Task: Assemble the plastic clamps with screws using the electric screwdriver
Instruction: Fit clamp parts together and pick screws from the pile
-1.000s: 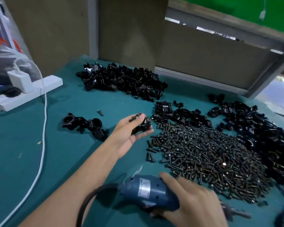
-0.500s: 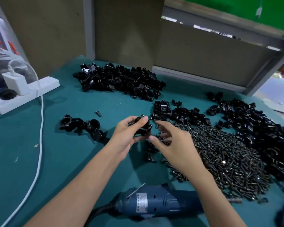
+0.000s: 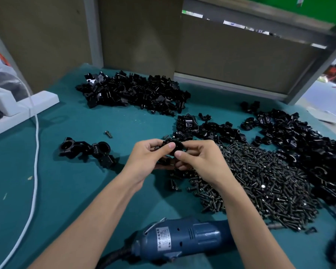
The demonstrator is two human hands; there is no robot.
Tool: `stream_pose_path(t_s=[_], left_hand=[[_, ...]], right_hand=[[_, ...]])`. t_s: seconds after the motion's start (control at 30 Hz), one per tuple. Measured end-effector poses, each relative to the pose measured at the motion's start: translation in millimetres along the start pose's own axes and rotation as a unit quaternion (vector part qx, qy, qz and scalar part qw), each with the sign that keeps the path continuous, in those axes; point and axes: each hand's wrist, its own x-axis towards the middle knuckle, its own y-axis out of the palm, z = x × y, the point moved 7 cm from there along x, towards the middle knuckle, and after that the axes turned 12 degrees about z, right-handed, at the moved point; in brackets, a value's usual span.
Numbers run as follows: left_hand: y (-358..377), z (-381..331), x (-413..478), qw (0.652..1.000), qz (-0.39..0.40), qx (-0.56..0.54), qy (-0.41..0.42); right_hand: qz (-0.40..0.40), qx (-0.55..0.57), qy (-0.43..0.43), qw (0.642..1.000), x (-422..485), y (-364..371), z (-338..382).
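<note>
Small black plastic clamp (image 3: pixel 178 146): we pinch it with left hand (image 3: pixel 145 160) and right hand (image 3: pixel 200 160), held together beside the dark metal screw heap (image 3: pixel 260 181).

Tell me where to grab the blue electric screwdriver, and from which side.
Grip the electric screwdriver round its thick blue barrel, coming down from above with the right hand. It lies flat on the table, cord trailing left, bit pointing right toward the screws, so that hold likely keeps the bit facing the work. That hand and the left hand now grip a clamp.
</note>
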Motion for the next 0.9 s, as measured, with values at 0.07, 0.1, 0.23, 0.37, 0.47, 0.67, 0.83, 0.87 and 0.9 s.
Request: stream_pose_path(t_s=[0.07,0.1,0.23,0.37,0.47,0.67,0.83,0.87,0.9], left_hand=[[0.1,-1.0,-0.3,1.0,0.001,0.011,0.003],[0.1,-1.4,-0.1,1.0,0.0,0.019,0.006],[3.3,-2.2,-0.3,1.0,0.004,0.01,0.012],[4.7,-1.3,-0.2,1.0,0.004,-0.008,0.01],[7.1,-0.6,-1.4,1.0,0.005,-0.005,-0.007],[-3.8,1.3,-5.3,0.995,-0.05,0.024,-0.088],[-2.2,-4.0,-6.2,0.996,-0.023,0.053,-0.068],[2.1,-5.1,-6.0,0.997,0.002,0.044,-0.065],[6.2,-5.8,-6.1,0.997,0.027,0.031,-0.062]], right_hand=[[-0.005,-0.008,-0.003,1.0,-0.8,0.2,0.8],[-0.007,-0.017,-0.005,1.0,-0.9,0.4,0.5],[-0.023,-0.015,0.011,1.0,0.1,-1.2,-5.1],[-0.034,-0.022,0.017,0.999,-2.0,-4.1,-5.0],[-0.025,-0.019,0.021,0.999,-4.1,-4.5,-3.3],[-0.015,0.159,0.07,0.985,-10.7,-10.9,-9.3],[0.023,0.216,0.113,0.969,-11.3,-7.1,-14.8],[0.023,0.232,0.115,0.966,-11.2,-6.7,-15.3],[0.021,0.246,0.115,0.962,-11.0,-7.0,-15.6]])
